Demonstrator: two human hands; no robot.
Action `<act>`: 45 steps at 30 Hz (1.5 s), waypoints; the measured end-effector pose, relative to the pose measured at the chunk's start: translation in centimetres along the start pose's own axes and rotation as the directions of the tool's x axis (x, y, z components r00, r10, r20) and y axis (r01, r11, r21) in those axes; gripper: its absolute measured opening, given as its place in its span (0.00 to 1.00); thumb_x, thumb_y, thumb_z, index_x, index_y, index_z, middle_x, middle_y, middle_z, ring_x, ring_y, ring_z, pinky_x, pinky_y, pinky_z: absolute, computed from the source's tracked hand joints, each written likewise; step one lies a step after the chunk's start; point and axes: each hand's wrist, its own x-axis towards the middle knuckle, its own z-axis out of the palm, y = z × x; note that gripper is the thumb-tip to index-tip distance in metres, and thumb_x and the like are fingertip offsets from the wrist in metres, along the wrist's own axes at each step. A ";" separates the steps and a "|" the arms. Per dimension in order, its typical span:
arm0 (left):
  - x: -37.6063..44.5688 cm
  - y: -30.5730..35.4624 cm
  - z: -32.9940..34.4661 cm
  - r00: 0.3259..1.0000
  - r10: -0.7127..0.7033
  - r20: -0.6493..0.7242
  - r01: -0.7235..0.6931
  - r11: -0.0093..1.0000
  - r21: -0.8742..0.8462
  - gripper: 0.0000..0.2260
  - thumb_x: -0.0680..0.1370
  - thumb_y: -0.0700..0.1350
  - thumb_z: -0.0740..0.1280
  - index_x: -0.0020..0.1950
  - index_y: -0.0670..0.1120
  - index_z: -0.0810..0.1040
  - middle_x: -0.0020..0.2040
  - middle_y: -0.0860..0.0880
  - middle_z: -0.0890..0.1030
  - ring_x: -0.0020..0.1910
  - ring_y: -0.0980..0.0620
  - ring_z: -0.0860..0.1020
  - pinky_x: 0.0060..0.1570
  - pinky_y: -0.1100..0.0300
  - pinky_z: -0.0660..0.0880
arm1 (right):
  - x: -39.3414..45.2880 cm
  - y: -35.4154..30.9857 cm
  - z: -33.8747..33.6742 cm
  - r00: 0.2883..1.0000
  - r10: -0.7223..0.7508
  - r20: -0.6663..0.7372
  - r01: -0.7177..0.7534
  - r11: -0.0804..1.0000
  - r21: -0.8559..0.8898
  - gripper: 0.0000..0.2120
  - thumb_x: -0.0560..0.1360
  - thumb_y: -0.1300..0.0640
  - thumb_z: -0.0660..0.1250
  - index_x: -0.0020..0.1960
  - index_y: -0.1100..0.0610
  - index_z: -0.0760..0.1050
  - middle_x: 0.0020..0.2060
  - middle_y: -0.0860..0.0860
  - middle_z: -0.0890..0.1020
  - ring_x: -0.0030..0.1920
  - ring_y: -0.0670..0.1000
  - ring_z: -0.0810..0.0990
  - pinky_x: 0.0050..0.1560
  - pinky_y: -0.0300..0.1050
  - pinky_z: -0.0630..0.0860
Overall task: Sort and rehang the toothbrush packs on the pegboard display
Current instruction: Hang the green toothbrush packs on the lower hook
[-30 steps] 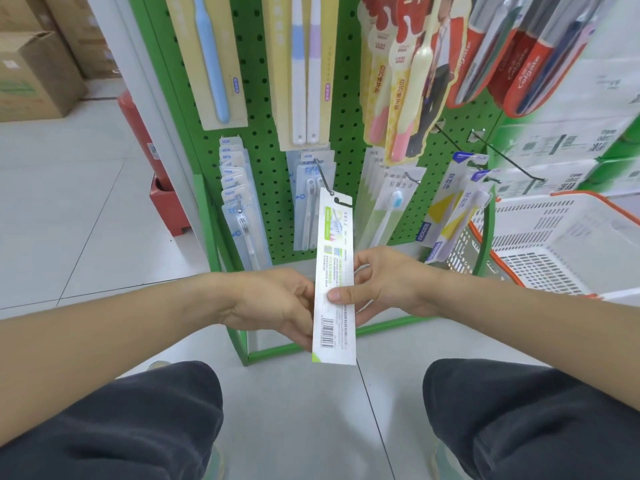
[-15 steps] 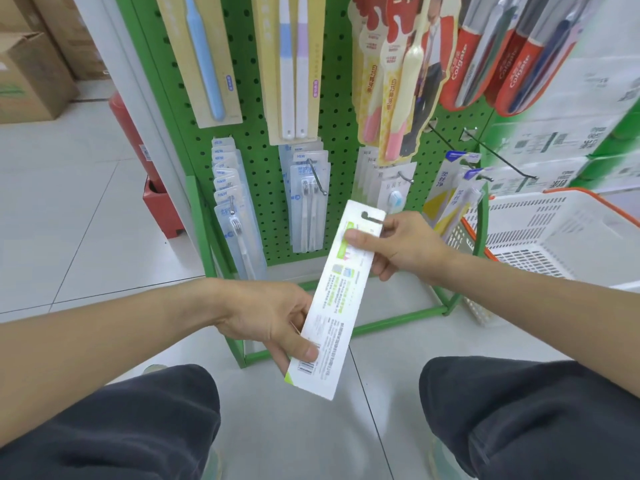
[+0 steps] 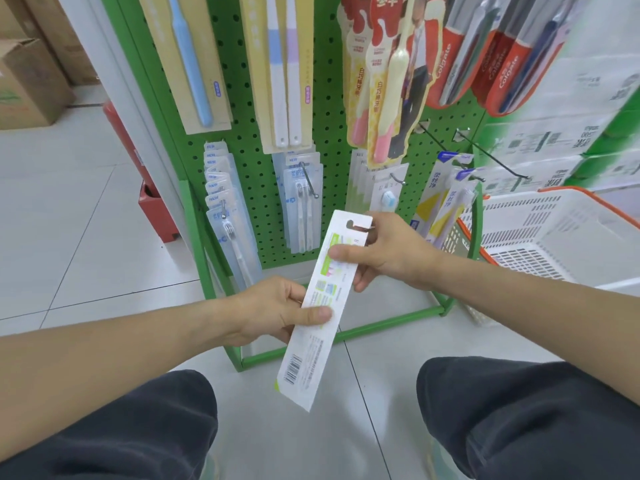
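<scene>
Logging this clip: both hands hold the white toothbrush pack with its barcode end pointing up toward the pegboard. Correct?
Not quite. In the head view the left hand and right hand do hold the toothbrush pack, but its barcode end points down toward the floor; the hang-hole end faces the pegboard.

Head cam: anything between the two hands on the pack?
Only the pack's own printed back spans between left hand and right hand; nothing else.

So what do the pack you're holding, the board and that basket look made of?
Toothbrush pack: looks like matte printed card, flat and stiff, with a punched hang slot. Pegboard: probably painted metal, even green, perforated. Basket: apparently moulded white plastic, slotted walls, orange rim.
</scene>
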 end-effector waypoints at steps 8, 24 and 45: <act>0.4 1.1 0.5 0.999 0.027 -0.024 -0.025 0.995 0.095 0.32 0.77 0.68 0.54 0.38 0.42 0.81 0.36 0.40 0.85 0.37 0.44 0.85 0.42 0.55 0.82 | -1.4 -0.8 -0.1 0.987 0.077 0.139 -0.075 0.997 -0.017 0.06 0.79 0.65 0.70 0.50 0.69 0.81 0.39 0.61 0.86 0.35 0.56 0.84 0.38 0.48 0.84; 2.8 4.3 3.0 0.850 0.525 0.044 -0.214 0.268 0.939 0.20 0.84 0.49 0.61 0.74 0.45 0.64 0.59 0.46 0.79 0.55 0.42 0.79 0.52 0.49 0.76 | -2.4 -0.6 -2.8 0.977 0.212 0.029 -0.210 0.921 0.329 0.06 0.81 0.64 0.64 0.57 0.62 0.69 0.34 0.58 0.73 0.38 0.62 0.83 0.43 0.57 0.85; 7.1 7.9 3.7 0.693 0.606 -0.391 -0.509 0.795 0.330 0.04 0.81 0.42 0.69 0.52 0.50 0.82 0.34 0.48 0.85 0.22 0.61 0.69 0.25 0.68 0.68 | -0.8 1.8 -5.8 0.881 -0.138 -0.452 0.145 0.989 -0.020 0.13 0.84 0.54 0.64 0.42 0.58 0.73 0.23 0.48 0.73 0.20 0.46 0.69 0.24 0.42 0.68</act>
